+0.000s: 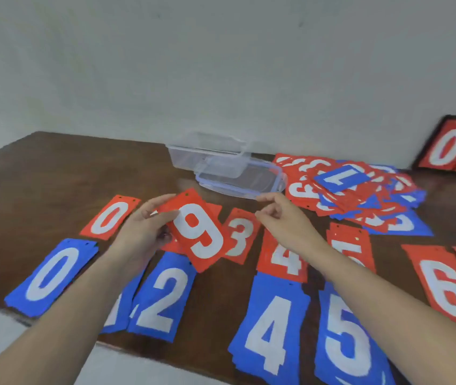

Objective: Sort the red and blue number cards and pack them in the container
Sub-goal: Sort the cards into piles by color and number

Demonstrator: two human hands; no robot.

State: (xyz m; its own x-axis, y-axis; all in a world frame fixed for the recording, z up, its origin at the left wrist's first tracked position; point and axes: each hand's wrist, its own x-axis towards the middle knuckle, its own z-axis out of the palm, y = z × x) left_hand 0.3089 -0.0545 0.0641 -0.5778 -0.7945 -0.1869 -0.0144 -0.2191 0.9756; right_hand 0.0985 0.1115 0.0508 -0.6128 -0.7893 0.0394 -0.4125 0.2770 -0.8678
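**Red 9 in hand, no pile for it yet**

On the left of the table (pixel 40 173) lie the red 0 (pixel 110 218) and, nearer the camera, the blue 0 (pixel 51 276), then the blue 2 (pixel 163 295). The left hand (pixel 140 232) pinches the red 9 (pixel 196 234) by its left edge, thumb on the face, fingers behind. The card hangs above the table, over the red row between 0 and the red 3 (pixel 242 236). Its long axis runs from upper left to lower right, tilted off the upright piles; the punched end points up and away towards the tub (pixel 210 159), and the digit reads upright though slanted.

The right hand (pixel 279 218) holds nothing, fingers loosely curled, thumb and forefinger close together just right of the card.

Risks, as I judge them:
- A slanted 9 can pass for a 6 (the red 6 (pixel 449 287) lies far right); the holes at the top settle it.
- No red 9 pile shows, so the card must travel right, past red 4 (pixel 285 259) and 5 (pixel 352 245). A sleeveless forearm sweeping low could skew those stacks.
- An edge pinch on a thin card is weak; it may slip onto the 3.
- The unsorted heap (pixel 360 190) sits just beside the lid (pixel 243 179) and could slide onto it.
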